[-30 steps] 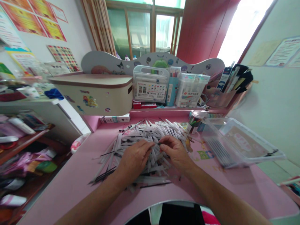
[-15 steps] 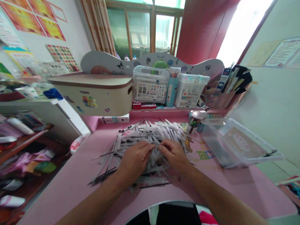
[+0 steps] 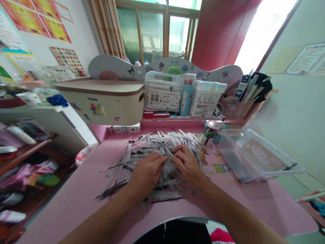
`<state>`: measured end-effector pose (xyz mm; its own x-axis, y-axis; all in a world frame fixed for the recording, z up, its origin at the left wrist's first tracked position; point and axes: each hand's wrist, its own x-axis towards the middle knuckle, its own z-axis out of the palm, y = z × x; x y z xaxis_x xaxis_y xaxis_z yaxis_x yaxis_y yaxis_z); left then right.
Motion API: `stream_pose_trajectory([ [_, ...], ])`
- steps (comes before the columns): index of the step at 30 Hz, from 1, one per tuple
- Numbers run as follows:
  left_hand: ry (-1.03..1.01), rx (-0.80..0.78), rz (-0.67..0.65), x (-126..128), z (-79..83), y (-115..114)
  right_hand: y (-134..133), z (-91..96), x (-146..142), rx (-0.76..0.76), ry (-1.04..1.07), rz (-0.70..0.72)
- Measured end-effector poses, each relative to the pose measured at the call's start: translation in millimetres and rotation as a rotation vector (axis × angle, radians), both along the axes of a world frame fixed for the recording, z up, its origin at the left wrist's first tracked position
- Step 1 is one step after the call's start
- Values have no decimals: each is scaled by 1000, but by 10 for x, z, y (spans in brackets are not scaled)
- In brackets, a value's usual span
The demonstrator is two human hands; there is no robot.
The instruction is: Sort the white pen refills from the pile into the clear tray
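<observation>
A heap of translucent pen barrels (image 3: 132, 154) lies on the pink desk, mixed with dark refills (image 3: 115, 189) and small black bits. My left hand (image 3: 147, 169) is over the front of the heap, its thumb and fingertips pinched together. Facing it, my right hand (image 3: 188, 166) also pinches, with its fingertips very close to the left ones. Whatever sits between the fingertips is too small and too covered to make out. One dark refill (image 3: 167, 200) lies alone on the desk just in front of the heap.
To the right is a transparent plastic box (image 3: 266, 174) holding several grey sticks. Behind the heap stand a jar of pens (image 3: 210, 130) and a shelf with a cream bin (image 3: 106, 108), a handled marker case (image 3: 164, 96) and a pen holder (image 3: 236, 106).
The fingers of my right hand have lifted and curled slightly, while its thumb stays near the left fingertips. My left hand looks almost unmoved. The view has shifted a little.
</observation>
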<state>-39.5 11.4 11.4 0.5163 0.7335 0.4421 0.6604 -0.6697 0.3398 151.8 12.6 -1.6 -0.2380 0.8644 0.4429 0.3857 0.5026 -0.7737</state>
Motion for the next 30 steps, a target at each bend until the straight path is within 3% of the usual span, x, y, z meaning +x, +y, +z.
stream_pose_trajectory([
  [7, 18, -28, 19, 3, -10, -5, -36, -8, 9, 16, 4, 42],
  [30, 0, 55, 11, -31, 0, 26, -50, 3, 13, 72, -15, -13],
])
